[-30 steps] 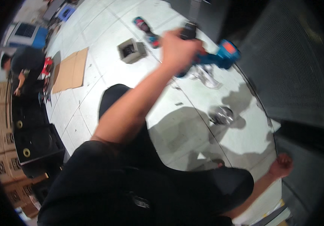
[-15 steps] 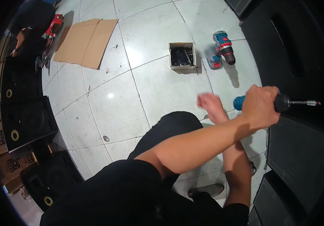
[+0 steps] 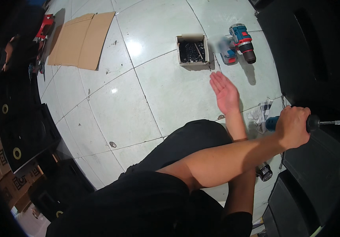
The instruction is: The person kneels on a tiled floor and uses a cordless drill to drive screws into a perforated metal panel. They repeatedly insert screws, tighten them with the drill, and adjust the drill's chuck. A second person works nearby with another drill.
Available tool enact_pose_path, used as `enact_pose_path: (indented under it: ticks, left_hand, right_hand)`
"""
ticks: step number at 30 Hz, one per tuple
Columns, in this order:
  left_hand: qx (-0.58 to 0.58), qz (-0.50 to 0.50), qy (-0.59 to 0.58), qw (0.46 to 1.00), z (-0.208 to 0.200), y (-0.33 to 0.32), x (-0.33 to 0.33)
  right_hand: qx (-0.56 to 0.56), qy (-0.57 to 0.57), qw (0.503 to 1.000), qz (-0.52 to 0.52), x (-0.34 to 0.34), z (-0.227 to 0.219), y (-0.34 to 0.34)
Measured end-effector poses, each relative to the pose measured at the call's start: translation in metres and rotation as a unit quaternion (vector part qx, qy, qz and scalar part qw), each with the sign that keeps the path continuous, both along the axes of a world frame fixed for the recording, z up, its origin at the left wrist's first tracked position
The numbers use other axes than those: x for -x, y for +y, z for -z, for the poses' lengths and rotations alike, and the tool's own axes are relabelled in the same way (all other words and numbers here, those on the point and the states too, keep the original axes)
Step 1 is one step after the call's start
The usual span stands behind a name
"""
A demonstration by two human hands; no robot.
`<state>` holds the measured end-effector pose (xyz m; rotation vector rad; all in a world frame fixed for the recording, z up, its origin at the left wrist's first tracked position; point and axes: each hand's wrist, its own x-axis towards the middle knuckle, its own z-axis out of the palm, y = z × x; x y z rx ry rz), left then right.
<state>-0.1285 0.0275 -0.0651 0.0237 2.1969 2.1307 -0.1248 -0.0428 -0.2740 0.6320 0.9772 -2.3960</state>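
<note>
My left arm reaches across to the right, over my right forearm. My left hand (image 3: 293, 127) is closed around a blue and black power screwdriver (image 3: 314, 123). Its long bit (image 3: 334, 122) points right, in front of a black speaker cabinet (image 3: 316, 59); I cannot tell whether the tip touches it. Beyond my knee, my right hand (image 3: 226, 94) is open, fingers stretched out and nothing in it. Closest to those fingers is a small open box (image 3: 193, 65) of black screws, with a thin stick lying in it. A blue and red cordless drill (image 3: 242, 41) rests to the box's right.
A crumpled cloth (image 3: 260, 116) lies by the cabinet's base. Flattened cardboard (image 3: 85, 41) is on the tiled floor (image 3: 110, 94) at the far left. Black speakers (image 3: 21, 130) and cartons (image 3: 0, 158) line the left side. Another person (image 3: 19, 23) works at the far left.
My right hand has moved away from me toward the box, its fingers now straight and apart from blur. My left hand has shifted right and slightly nearer with the screwdriver. The view has shifted somewhat.
</note>
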Motion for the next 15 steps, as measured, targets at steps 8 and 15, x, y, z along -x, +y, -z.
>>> enact_pose_path:
  ticks: [8,15]
  left_hand:
    - [0.104,-0.063,0.046,0.991,-0.012,-0.055,-0.008]
    - [0.15,-0.087,-0.055,0.983,-0.056,-0.138,-0.011]
  right_hand:
    - [-0.746,0.27,0.575,-0.202,-0.083,0.056,0.064]
    - [-0.803,-0.011,0.588,0.094,-0.121,0.126,0.163]
